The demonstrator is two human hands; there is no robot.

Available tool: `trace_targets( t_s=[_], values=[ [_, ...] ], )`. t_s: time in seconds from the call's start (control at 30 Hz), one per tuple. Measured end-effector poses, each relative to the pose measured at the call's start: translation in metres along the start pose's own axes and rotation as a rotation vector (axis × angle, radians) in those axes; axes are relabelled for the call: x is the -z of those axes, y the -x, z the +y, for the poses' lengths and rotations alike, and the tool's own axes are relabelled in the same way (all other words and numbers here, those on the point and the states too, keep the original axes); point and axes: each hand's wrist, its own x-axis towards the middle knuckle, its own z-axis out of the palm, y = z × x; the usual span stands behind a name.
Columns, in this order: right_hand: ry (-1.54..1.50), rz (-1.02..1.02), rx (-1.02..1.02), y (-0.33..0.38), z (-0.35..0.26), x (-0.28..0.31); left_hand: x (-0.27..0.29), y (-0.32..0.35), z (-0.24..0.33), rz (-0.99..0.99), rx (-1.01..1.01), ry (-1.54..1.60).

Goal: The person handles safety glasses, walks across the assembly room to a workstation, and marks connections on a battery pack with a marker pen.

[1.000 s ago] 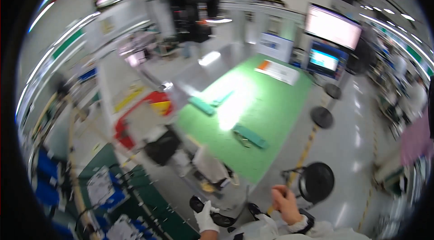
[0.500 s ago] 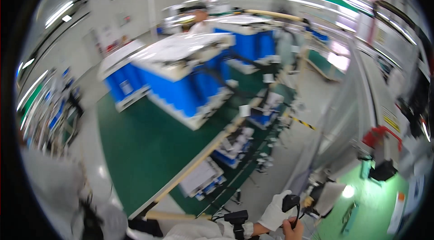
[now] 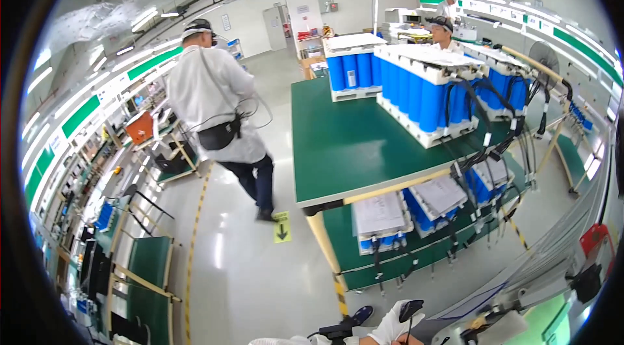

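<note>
At the lower edge, my left hand point(image 3: 389, 327) wears a white glove and is closed on a small black device point(image 3: 411, 309). A thin black cable point(image 3: 409, 329) hangs down from this device. Bare fingertips of my right hand point(image 3: 404, 341) show right below, closed at the cable; the rest of that hand is cut off by the picture's edge. Strapped to my left wrist is another black unit point(image 3: 335, 332), over a white sleeve.
A green-topped table point(image 3: 338, 156) carries blue battery packs point(image 3: 422, 101) with black cables; smaller packs lie on its lower shelf point(image 3: 354, 267). A person in a white coat point(image 3: 214, 98) walks along the aisle at left. Another person point(image 3: 442, 33) is behind the table. Benches point(image 3: 149, 267) line the left.
My view has swung left, so the table now sits farther right and the walking person shows fully. Both hands have sunk lower in the picture, still close together at the device and cable.
</note>
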Motion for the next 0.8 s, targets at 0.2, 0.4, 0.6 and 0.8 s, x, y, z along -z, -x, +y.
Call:
trace_targets(
  t_s=[0.2, 0.4, 0.6, 0.8],
  values=[
    [0.153, -0.367, 0.06, -0.002, -0.032, -0.018, 0.042, 0.038, 0.022, 0.005, -0.088, 0.081],
    [-0.015, -0.357, -0.033, -0.004, -0.037, -0.074, 0.125, 0.054, 0.011, 0.222, 0.141, 0.063],
    [-0.447, -0.377, -0.477, -0.022, -0.085, -0.145, 0.248, 0.098, 0.079, 0.383, 0.066, 0.177],
    [-0.583, -0.579, -0.105, -0.072, -0.142, -0.235, 0.387, 0.131, 0.094, 0.739, 0.154, 0.401]
  ],
)
